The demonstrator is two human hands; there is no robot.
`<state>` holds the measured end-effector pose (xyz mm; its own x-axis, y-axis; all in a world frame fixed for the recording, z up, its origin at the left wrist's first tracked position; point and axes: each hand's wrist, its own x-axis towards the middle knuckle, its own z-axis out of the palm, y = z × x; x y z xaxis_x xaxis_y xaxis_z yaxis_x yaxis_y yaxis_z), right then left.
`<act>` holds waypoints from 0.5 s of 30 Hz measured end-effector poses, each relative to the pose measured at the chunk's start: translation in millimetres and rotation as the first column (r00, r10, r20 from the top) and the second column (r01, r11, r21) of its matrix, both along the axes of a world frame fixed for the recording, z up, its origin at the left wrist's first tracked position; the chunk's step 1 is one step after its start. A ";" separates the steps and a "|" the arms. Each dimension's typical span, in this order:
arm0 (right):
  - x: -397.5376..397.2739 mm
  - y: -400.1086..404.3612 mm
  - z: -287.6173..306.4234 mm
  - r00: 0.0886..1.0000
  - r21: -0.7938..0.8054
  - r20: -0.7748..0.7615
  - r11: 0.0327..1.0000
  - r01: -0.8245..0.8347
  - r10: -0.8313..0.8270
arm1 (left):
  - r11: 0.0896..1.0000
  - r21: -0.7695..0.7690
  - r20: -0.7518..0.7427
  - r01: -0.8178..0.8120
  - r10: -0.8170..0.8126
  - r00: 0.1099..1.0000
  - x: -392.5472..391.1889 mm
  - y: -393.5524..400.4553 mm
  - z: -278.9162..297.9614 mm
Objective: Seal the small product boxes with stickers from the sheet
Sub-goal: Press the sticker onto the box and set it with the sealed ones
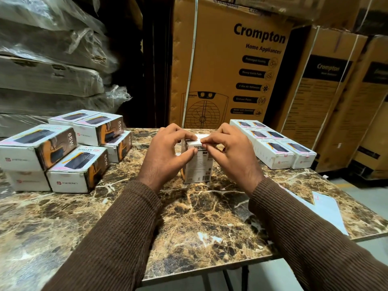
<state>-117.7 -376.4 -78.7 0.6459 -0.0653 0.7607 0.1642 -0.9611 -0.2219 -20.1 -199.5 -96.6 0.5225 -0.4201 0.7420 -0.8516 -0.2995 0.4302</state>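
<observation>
While one small box [197, 164] stands upright in the middle of the marbled tabletop [189, 217], the left hand [168, 152] and right hand [231, 150] both curl their fingers [190, 152] round its top, hiding most of the lid. A loose heap of boxes [63, 152] at nine o'clock reads "65W" and "PORTRONICS". Neat rows of boxes [273, 143] lie at two o'clock. The sticker sheet [327, 208] at four o'clock is partly behind the right sleeve [315, 238]. A big carton [226, 66] at twelve o'clock says "Crompton Home Appliances".
</observation>
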 end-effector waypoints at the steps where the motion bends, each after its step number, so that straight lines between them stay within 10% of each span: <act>1: 0.3 0.2 0.1 1.000 0.010 -0.004 1.000 -0.005 0.005 | 1.000 0.003 0.003 -0.004 0.004 1.000 0.4 0.1 -0.1; 15: -0.2 1.0 2.2 1.000 0.022 -0.003 1.000 -0.017 0.017 | 1.000 0.003 0.008 -0.003 0.003 1.000 1.8 0.0 -0.5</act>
